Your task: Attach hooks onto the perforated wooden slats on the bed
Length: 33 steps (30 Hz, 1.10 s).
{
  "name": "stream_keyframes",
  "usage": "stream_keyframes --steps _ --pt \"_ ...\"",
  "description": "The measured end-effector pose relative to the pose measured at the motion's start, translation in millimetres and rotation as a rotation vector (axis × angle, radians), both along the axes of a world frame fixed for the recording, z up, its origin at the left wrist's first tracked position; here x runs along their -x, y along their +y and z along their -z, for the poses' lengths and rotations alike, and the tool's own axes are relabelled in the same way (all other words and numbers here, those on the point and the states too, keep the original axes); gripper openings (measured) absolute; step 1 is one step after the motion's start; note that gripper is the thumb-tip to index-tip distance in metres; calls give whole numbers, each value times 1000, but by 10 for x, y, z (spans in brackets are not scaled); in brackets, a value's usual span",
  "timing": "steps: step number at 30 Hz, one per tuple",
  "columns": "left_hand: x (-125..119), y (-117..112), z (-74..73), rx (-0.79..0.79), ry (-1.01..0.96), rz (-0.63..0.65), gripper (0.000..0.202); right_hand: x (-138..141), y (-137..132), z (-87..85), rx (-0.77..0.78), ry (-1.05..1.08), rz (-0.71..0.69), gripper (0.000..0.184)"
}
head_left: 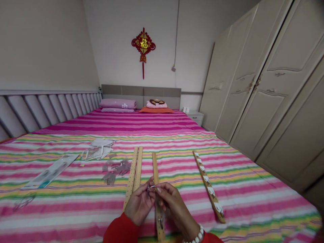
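Left hand [139, 202] and right hand [174, 207] pinch a small metal hook [152, 187].
Wooden strip [155, 167] lies beneath them, long axis pointing straight ahead.

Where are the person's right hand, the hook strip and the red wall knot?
right hand [175, 206], head view, on the back of the hand
hook strip [209, 185], head view, on the wood near its middle
red wall knot [143, 44], head view, on its gold centre

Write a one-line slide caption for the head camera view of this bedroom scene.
Left hand and right hand hold a small metal hook above a wooden strip on a striped bedspread.
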State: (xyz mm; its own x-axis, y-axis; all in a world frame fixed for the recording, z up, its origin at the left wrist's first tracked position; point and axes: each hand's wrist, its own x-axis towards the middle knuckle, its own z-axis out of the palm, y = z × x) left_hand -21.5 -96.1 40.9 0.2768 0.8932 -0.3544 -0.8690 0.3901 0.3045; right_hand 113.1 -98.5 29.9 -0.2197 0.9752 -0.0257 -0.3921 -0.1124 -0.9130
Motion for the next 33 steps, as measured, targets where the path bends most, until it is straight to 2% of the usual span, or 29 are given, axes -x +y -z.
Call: stream_keyframes --steps 5,8,11,14,17,20,26,30,33 --pt "-78 2 160 -57 78 42 54 21 6 30 -1 -38 38 34" --pt "-88 -22 172 -67 142 66 45 12 14 47 24 -27 61 30" --pt "-88 -77 177 -158 236 79 39 -2 29 75 115 43 109 27" --pt "-88 -118 232 -278 402 67 58 -5 44 115 212 139 131 26" --pt "-89 -105 306 -307 573 28 70 13 50 146 251 186 128 24" --pt "-80 -65 326 -327 688 19 59 30 42 160 222 179 110 25" --pt "7 -11 256 -376 880 61 45 -6 26 182 203 137 59 27" --pt "85 116 242 -385 1061 56 45 -40 77 187 129 66 147 30" --pt "105 270 226 -457 1150 76 45 -65 165 177 58 20 185 28"
